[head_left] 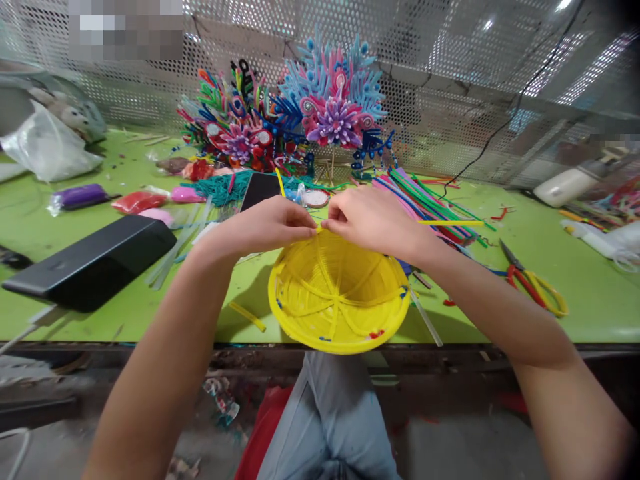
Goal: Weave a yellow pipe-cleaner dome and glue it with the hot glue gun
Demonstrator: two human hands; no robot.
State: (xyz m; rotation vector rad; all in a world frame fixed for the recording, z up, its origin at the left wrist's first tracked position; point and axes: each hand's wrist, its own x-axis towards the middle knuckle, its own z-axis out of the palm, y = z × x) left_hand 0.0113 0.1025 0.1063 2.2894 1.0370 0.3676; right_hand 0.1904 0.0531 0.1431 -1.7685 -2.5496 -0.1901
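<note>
A yellow bowl-shaped piece [336, 293], wound from fuzzy pipe cleaner with spokes meeting in its middle, tilts toward me at the table's front edge. At its far rim, the fingertips of my left hand [270, 223] pinch a yellow pipe cleaner [280, 181], one end of which sticks up behind that hand. My right hand [367, 217] is closed on yellow pipe cleaner at the same spot, its fingertips close to the left ones. Another yellow length [450, 223] juts out past the right wrist. Small blue and red bits show on the bowl's rim.
A black box-like device [93, 260] with a cable lies left, a dark phone [260, 191] behind my left hand. Scissors [533, 280] and a glue gun [600, 240] lie right. Coloured pipe cleaners [425, 200] and a flowered headpiece [335, 100] stand behind.
</note>
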